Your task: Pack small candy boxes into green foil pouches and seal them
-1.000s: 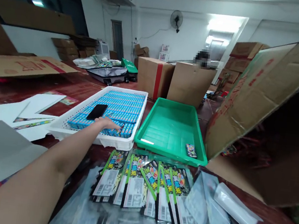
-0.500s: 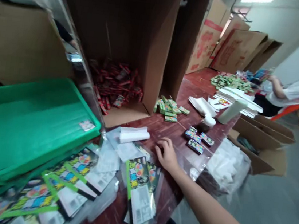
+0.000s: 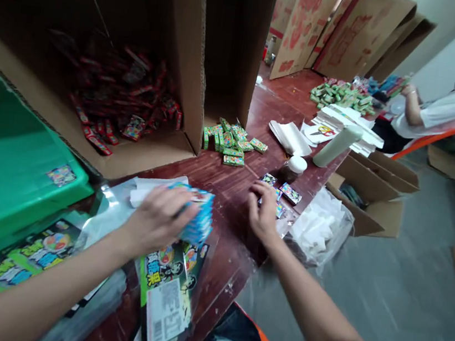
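My left hand (image 3: 162,220) is closed around a stack of small blue candy boxes (image 3: 199,220), gripping it above the tabletop. Below that stack lie black-and-green printed pouches (image 3: 164,296) with white label panels. My right hand (image 3: 262,214) has curved fingers, slightly apart, reaching beside a few small dark purple boxes (image 3: 290,193). Part of those boxes is hidden behind the fingers, and no held object shows there. A loose group of green candy boxes (image 3: 235,144) lies farther back, between the hands and the cardboard carton.
A large carton (image 3: 148,163) on its side holds many red packs (image 3: 135,126). At left is a green tray (image 3: 12,181) with more pouches (image 3: 31,256) before it. A white-lidded jar (image 3: 296,165) and pale cylinder (image 3: 337,146) stand right. A seated person (image 3: 440,114) works beyond.
My left hand has come into view with the blue boxes in its grip. My right hand has reached toward the dark purple boxes. The view has shifted and turned.
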The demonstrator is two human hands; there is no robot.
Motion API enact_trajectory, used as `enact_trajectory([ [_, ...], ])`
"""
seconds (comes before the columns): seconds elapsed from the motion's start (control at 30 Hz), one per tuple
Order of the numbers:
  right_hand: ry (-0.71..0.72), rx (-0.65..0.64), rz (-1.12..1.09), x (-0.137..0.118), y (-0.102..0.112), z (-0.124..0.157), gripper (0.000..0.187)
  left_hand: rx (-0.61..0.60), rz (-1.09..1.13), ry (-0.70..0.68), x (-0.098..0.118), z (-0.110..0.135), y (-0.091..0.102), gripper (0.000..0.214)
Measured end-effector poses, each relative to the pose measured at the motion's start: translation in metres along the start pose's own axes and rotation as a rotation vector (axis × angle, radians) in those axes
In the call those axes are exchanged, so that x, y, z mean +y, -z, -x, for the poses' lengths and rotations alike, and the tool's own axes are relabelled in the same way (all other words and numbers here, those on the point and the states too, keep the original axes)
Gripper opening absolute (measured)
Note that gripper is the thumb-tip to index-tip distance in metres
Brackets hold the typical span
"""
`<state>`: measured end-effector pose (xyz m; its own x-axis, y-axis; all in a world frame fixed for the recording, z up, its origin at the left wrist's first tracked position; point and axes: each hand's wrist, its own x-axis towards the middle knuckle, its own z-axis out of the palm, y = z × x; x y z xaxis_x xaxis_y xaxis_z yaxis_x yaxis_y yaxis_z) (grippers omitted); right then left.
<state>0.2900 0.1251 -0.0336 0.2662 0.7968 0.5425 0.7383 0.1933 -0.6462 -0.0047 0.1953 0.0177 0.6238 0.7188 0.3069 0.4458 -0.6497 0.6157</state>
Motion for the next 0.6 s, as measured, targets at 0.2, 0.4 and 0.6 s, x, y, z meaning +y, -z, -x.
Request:
enact_trajectory([
  [0.2, -0.061, -0.274, 0.454, 0.074, 0.025, -0.028, 0.064, -0.347, -0.348, -0.637, -0.036, -0.094, -0.051, 0.042],
  [0.4, 0.013, -0.454, 0.466, 0.048, -0.012, -0.051, 0.06, -0.108, -0.4, -1.004, -0.068, -0.096, -0.044, 0.082],
  [0.6, 0.42, -0.809, -0.138, 0.01, 0.001, -0.07, 0.104, -0.196, -0.399, -0.997, -0.069, -0.054, -0.03, 0.069],
])
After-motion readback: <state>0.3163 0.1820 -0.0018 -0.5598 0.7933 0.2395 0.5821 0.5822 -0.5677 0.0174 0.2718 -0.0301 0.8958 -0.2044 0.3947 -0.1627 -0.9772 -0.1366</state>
